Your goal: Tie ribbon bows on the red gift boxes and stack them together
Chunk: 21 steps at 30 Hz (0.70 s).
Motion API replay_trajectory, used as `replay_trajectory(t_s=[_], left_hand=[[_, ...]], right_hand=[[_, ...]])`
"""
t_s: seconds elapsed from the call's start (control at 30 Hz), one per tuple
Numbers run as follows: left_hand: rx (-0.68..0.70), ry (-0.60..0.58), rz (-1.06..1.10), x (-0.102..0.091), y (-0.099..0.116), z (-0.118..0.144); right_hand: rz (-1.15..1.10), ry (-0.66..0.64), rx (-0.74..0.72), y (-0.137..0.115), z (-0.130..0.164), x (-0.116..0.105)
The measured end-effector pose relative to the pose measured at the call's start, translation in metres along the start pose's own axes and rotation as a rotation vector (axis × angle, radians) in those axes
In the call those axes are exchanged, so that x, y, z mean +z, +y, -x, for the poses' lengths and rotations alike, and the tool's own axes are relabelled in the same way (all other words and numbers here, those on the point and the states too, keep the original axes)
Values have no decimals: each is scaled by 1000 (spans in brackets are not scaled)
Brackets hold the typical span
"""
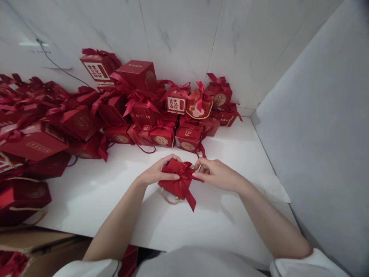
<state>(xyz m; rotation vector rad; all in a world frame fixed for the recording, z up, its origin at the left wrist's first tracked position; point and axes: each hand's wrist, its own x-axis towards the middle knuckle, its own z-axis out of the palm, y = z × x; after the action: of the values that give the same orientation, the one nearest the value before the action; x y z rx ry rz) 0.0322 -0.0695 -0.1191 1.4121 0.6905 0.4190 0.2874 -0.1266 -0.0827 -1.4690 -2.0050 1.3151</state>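
A small red gift box point(170, 187) with a rope handle point(168, 199) sits on the white table in front of me. A red ribbon bow point(184, 182) is tied on its top, one tail hanging toward me. My left hand point(163, 171) is wrapped round the box's left side, its thumb lying across the top beside the knot. At the right, my right hand point(211, 174) pinches a part of the ribbon between thumb and fingers. The box's far side is partly hidden by my hands.
Red gift boxes point(188, 137) with ribbons are stacked along the tiled wall. A larger heap point(34, 140) of them fills the left side. A cardboard carton point(54, 250) stands at the lower left, and a pale panel point(323, 127) borders the white table point(245, 154) on the right.
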Motion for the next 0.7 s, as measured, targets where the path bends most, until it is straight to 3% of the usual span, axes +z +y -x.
replay_trajectory(t_s=[0.2, 0.33, 0.47, 0.7], left_hand=[[33, 7, -22, -1, -2, -1], [51, -9, -12, -1, -3, -2], [51, 3, -52, -1, -2, -2], [82, 22, -110, 7, 0, -5]], right_hand=[[-75, 103, -305, -6, 5, 4], [-48, -1, -470, -11, 10, 8], [107, -154, -506, -10, 8, 17], [250, -237, -507, -15, 7, 17]])
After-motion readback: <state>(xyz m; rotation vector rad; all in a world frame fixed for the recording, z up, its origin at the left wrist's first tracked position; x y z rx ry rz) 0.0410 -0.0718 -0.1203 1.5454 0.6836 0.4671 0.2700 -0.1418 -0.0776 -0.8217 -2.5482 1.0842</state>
